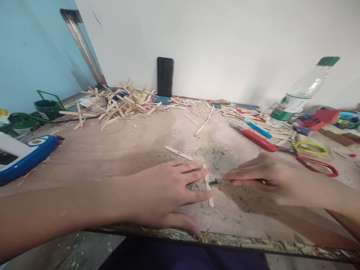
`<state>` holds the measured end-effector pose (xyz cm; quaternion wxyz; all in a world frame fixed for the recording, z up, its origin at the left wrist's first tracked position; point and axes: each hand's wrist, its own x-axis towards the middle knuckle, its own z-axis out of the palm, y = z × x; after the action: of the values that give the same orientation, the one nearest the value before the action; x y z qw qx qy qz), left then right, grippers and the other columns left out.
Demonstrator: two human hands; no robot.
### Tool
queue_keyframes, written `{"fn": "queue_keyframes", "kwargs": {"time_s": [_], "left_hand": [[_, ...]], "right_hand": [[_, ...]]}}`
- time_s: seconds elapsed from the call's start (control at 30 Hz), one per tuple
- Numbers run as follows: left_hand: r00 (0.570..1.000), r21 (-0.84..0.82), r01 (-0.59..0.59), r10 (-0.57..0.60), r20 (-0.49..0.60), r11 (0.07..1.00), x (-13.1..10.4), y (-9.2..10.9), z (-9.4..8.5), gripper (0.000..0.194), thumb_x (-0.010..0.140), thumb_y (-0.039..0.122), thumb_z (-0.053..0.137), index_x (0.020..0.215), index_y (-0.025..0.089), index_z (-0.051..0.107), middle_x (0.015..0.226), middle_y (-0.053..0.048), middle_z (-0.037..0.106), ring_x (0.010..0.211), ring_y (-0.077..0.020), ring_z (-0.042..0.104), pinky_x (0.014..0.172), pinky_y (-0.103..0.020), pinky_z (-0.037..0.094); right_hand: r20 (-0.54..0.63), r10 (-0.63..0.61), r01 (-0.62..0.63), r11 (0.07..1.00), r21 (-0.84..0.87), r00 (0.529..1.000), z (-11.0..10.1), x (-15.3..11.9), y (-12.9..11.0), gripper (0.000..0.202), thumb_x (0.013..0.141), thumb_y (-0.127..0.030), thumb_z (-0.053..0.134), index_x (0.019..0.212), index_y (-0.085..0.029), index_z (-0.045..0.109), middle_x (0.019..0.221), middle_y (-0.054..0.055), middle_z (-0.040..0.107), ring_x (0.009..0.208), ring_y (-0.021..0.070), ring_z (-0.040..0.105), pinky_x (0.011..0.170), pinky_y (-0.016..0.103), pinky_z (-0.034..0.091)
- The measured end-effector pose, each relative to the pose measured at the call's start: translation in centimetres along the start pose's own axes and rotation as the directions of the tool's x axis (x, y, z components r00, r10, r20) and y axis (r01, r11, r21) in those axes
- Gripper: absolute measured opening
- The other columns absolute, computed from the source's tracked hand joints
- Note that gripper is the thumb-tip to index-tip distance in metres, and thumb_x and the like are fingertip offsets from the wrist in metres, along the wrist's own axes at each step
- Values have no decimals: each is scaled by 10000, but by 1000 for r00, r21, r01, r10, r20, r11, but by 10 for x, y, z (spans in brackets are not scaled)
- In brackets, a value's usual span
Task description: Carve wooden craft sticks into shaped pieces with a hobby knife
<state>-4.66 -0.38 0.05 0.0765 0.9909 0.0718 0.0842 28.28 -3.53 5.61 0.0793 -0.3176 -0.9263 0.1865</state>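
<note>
Flat on the wooden board, my left hand (pixel 171 191) has its fingers spread, and two fingertips press on a craft stick (pixel 207 180). My right hand (pixel 258 180) pinches a small dark blade (pixel 215 182), whose tip meets the middle of that stick from the right. Most of the blade's rear part is hidden by the fingers. Just beyond my left hand lies another craft stick (pixel 178 153) with a small dark slot or mark near its middle. Fine green shavings are scattered around both hands.
A heap of craft sticks (pixel 120 103) lies at the back left, near an upright black phone (pixel 165 77). To the right are a red utility knife (pixel 258 140), a blue pen-like tool (pixel 257 128), scissors (pixel 312 157) and a tilted bottle (pixel 298 93). A blue-and-white device (pixel 33 153) sits at left.
</note>
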Motion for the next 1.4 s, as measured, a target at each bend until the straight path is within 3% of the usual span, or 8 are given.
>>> {"fn": "queue_keyframes", "kwargs": {"time_s": [0.1,0.27,0.63,0.87,1.0,1.1,1.2,1.4], "left_hand": [[1000,-4,-1,1,-15,1000,0,0,0,772,1144,762,692,1678,205,710,1769,-257,605,1655,-469,602,1399,-573,474],[1000,-10,0,0,-10,1000,0,0,-1,775,1128,757,726,1686,219,709,1783,-247,593,1666,-458,594,1407,-554,471],[1000,13,-22,22,-11,1000,-1,-1,-2,785,1184,774,589,1695,187,694,1768,-290,592,1653,-474,598,1374,-578,479],[999,139,-20,26,-45,990,-4,1,-6,644,1195,717,617,1650,273,718,1378,-186,762,1306,-402,741,1171,-536,558],[994,52,-54,59,-88,997,-4,2,-12,405,1220,506,682,1481,213,785,1209,-111,776,1130,-321,742,1064,-462,524],[988,-47,-54,47,-149,997,-4,0,-16,181,1216,258,650,1194,192,817,1081,-59,786,999,-255,727,953,-420,486],[984,-139,-3,-22,-179,990,-5,-4,-15,216,1189,157,642,1021,198,772,989,-25,771,920,-221,697,890,-392,467],[980,-224,81,-118,-160,971,-6,-13,-5,241,1185,140,617,1053,200,809,1032,-25,776,948,-211,696,878,-364,486]], "right_hand": [[-9,24,-24,1000,9,1000,0,1,-4,420,1214,-197,521,1290,-221,933,1084,119,944,763,235,865,658,340,580],[-13,-19,19,1000,7,1000,2,-1,2,417,1223,-200,516,1301,-198,925,1152,131,941,888,245,898,702,340,600],[-33,20,-19,999,36,999,2,1,-4,422,1234,-193,517,1282,-221,935,1073,97,946,798,212,873,712,293,615],[-36,-1,4,997,77,999,-1,-6,6,358,1232,-272,593,1322,-168,923,1181,134,940,945,224,911,762,305,615],[-56,19,-14,996,91,998,-6,-11,5,329,1225,-263,618,1333,-186,920,1163,105,944,908,180,893,733,279,588],[-60,21,-15,995,96,998,-5,-10,4,320,1222,-273,631,1342,-202,919,1181,87,945,937,180,902,750,266,603],[-35,16,-12,994,106,999,-1,-6,3,312,1214,-263,638,1332,-218,923,1199,88,943,992,214,910,776,282,620],[25,15,-19,984,178,1000,8,-3,0,354,1217,-221,595,1413,-204,890,1160,64,939,902,177,867,746,267,599]]}}
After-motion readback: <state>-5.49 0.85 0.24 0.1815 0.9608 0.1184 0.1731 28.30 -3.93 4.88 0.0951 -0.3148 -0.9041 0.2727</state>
